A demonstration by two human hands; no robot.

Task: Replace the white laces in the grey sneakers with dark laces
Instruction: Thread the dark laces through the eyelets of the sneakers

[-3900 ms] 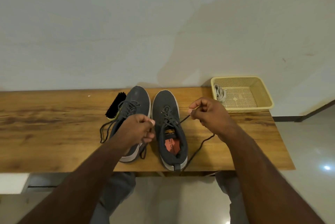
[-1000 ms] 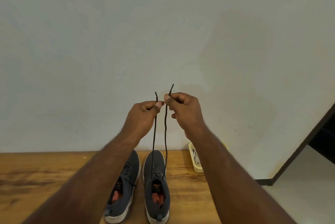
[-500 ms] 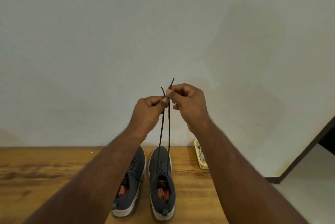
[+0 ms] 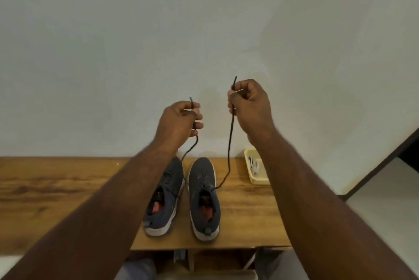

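Left hand (image 4: 179,121), right hand (image 4: 249,105) each pinch-grip dark lace (image 4: 230,143) ends, raised apart above sneakers (image 4: 204,195).

The left forearm covers the left shoe's (image 4: 169,191) outer side and part of its toe. The lace (image 4: 230,143) ends pass inside both hands, left (image 4: 179,122) and right (image 4: 250,105), so the fingertips' hold is hidden; the left strand blurs where it nears the shoes. The right forearm hides most of the basket (image 4: 256,180) at 3 o'clock, and the pale stuff in it is too blurred to name. Both arms run off the bottom edge. The desk (image 4: 56,186) is cut at 9 o'clock. The shapes under the desk are too dim to make out.
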